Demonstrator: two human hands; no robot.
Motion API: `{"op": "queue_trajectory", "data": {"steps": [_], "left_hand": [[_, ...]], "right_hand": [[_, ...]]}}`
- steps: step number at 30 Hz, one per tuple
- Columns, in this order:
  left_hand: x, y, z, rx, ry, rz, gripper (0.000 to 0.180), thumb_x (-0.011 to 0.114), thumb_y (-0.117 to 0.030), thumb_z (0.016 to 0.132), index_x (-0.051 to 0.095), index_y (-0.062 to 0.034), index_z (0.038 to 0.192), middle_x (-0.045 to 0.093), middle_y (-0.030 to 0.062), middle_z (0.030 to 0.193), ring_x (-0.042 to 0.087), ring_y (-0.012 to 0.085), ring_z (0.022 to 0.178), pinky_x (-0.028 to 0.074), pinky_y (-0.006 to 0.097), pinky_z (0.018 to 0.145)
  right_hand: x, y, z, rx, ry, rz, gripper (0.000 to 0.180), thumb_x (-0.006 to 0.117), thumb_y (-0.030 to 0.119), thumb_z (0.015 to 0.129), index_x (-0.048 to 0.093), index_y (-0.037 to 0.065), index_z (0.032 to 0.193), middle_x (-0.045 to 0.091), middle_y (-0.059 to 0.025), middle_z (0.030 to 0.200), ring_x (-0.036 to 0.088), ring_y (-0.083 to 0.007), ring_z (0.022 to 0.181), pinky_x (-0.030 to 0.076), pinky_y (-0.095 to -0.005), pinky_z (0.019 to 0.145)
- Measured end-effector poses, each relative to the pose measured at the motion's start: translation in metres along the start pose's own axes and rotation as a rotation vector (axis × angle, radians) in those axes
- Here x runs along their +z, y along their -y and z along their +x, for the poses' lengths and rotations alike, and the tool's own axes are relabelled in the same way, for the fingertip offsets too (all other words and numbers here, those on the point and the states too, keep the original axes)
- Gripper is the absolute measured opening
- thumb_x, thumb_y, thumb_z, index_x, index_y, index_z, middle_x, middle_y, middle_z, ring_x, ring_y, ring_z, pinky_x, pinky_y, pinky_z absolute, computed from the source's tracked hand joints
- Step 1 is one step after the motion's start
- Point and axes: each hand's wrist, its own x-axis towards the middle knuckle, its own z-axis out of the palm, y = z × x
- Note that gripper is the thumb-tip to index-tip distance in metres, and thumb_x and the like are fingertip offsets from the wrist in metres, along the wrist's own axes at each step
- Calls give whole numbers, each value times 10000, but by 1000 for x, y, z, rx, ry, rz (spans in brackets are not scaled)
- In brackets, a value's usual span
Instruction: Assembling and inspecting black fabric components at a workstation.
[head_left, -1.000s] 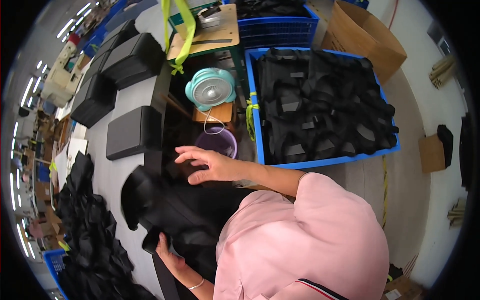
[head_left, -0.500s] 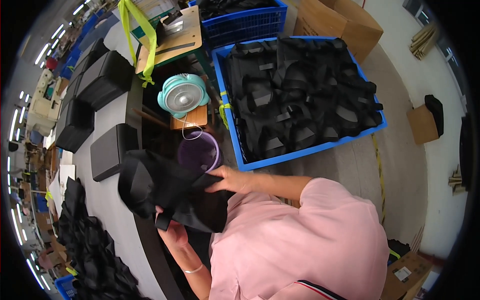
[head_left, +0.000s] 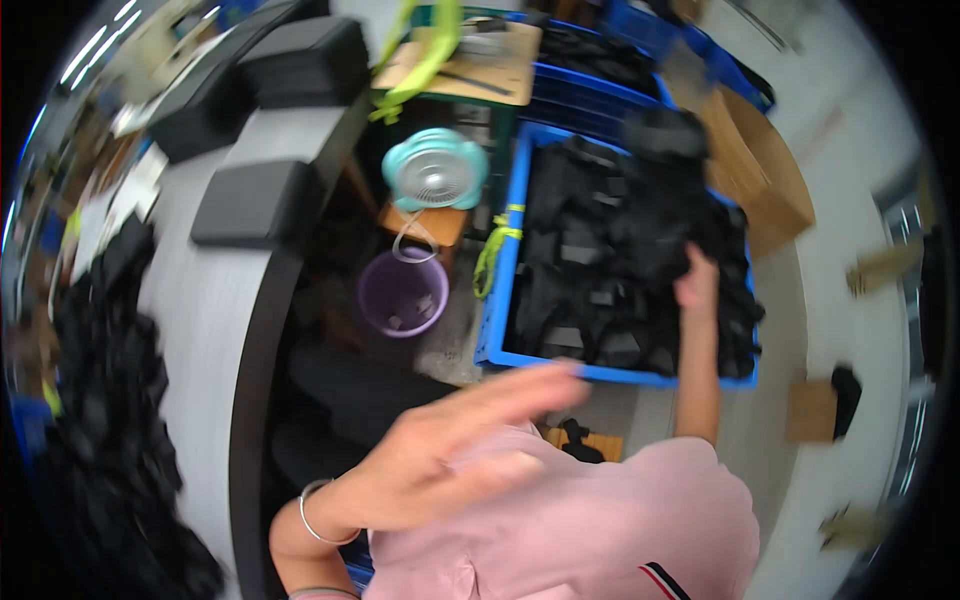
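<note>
Cloth (head_left: pixel 668 140), black and blurred, is over the heap (head_left: pixel 580 240) in the blue crate (head_left: pixel 640 376), its length running away from our nearer right hand (head_left: pixel 697 280), which we cannot tell as grasping or released, while our left hand (head_left: pixel 465 445) hangs spread, empty, well apart.

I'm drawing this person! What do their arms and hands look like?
The left hand and right hand wear no gloves. A thin silvery bangle circles the left wrist; none shows on the right. The pink shirt is short-sleeved, with black, white and red stripes.
</note>
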Motion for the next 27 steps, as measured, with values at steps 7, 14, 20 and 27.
{"op": "queue_trajectory", "data": {"steps": [7, 14, 20, 27], "left_hand": [[14, -53, -31, 504, -95, 334, 542, 640, -131, 936, 454, -23, 1434, 495, 161, 1398, 509, 301, 1274, 463, 377, 1020], [-22, -65, -107, 807, -381, 274, 520, 639, -190, 940, 497, -91, 1431, 606, 127, 1298, 564, 252, 1179, 413, 386, 1068], [-49, -77, -153, 687, -346, -33, 602, 614, -303, 981, 403, -95, 1505, 566, 171, 1368, 553, 272, 1188, 304, 414, 1175], [-178, -12, -226, 218, -1349, 266, 410, 637, -148, 927, 603, 19, 1299, 536, 145, 1432, 505, 191, 1305, 403, 332, 1072]], "right_hand": [[-17, -17, 49, -454, -401, -941, 504, 767, 81, 823, 569, -99, 1249, 659, -206, 1194, 663, -267, 969, 543, -382, 888], [145, -153, -67, -502, 261, -1008, 466, 619, -34, 883, 515, -43, 1337, 425, -184, 1456, 586, -270, 1155, 515, -343, 909], [270, -175, -155, -835, 860, -1193, 459, 598, -90, 891, 521, -11, 1337, 317, -210, 1537, 508, -362, 1283, 485, -382, 965], [295, -197, -187, -782, 1102, -1277, 458, 604, -78, 885, 529, -2, 1330, 330, -250, 1523, 476, -436, 1309, 444, -429, 1025]]}}
